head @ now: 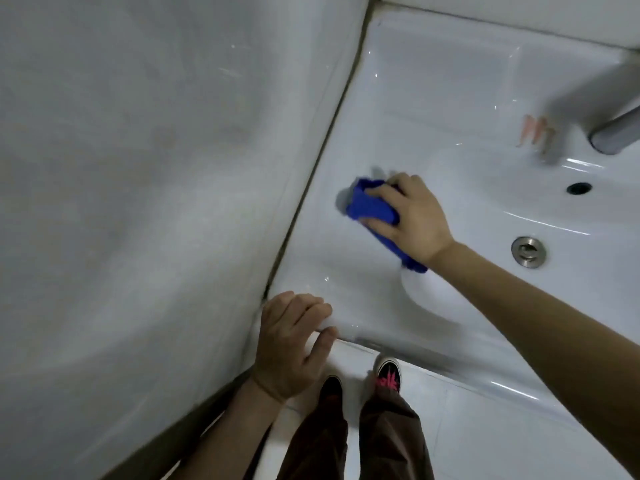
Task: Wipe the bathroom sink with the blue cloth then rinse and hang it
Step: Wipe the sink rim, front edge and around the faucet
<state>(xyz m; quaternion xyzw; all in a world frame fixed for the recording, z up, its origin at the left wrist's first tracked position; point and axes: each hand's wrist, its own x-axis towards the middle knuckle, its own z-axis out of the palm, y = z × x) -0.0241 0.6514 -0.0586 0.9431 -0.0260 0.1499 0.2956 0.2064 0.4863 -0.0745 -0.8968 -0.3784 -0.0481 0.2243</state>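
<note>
The white ceramic sink (433,98) fills the right half of the view. A bunched blue cloth (367,202) lies on the sink's flat left ledge, and my right hand (412,216) presses down on it with fingers curled over its top. Part of the cloth trails out under my wrist towards the basin. My left hand (294,344) rests on the sink's front left corner, fingers curled over the edge, holding nothing else.
A grey tiled wall (138,168) runs along the sink's left side. The metal tap spout (616,133) juts in at the upper right. The drain (528,251) and overflow hole (578,188) sit in the basin. My legs and shoes stand on white floor tiles (467,427) below.
</note>
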